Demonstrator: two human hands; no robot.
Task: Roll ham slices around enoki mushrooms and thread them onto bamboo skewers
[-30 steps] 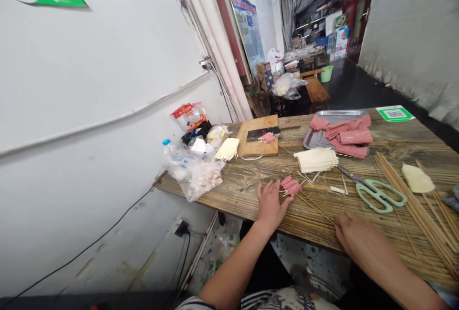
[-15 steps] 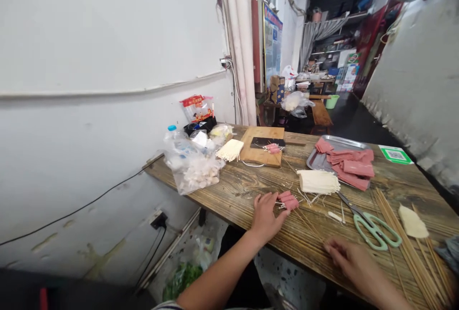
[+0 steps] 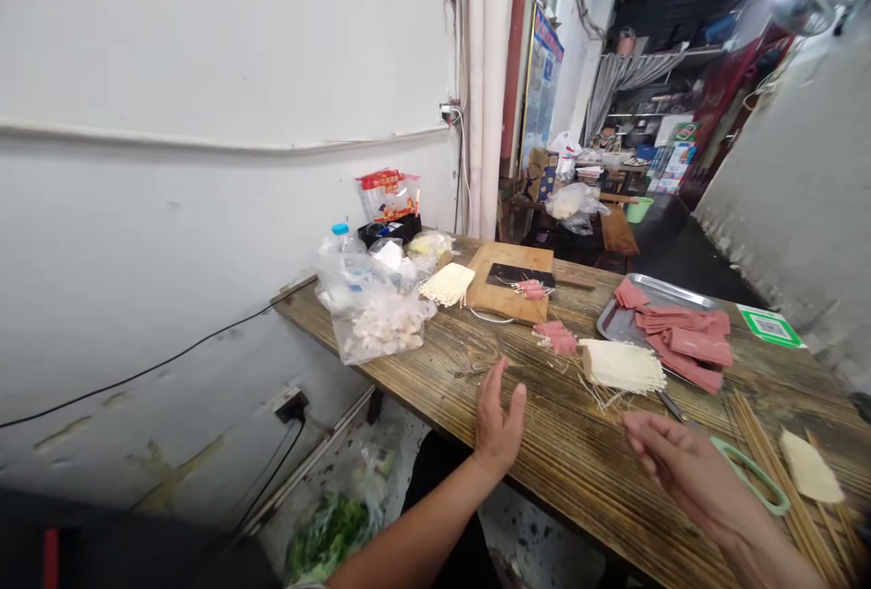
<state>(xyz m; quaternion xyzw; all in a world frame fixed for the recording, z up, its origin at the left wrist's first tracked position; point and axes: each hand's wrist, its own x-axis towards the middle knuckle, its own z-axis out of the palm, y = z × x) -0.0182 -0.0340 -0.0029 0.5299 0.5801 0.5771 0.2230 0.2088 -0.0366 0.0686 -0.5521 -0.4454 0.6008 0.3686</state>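
Observation:
My left hand hovers just above the near edge of the wooden table, palm turned inward, fingers apart and holding nothing. My right hand is raised over the table near the green scissors, fingers loosely stretched to the left, nothing visible in them. A small pile of pink meat rolls on skewers lies beyond my left hand. Right of it is a white bundle of enoki mushrooms.
A metal tray holds pink meat slices. The cutting board carries a knife and more rolls. Plastic bags and a bottle sit by the wall. Bamboo skewers lie at right.
My left hand let go of the meat rolls and lifted off the table; the rolls now lie farther away, by the enoki bundle. My right hand rose from the tabletop. The camera tilted up.

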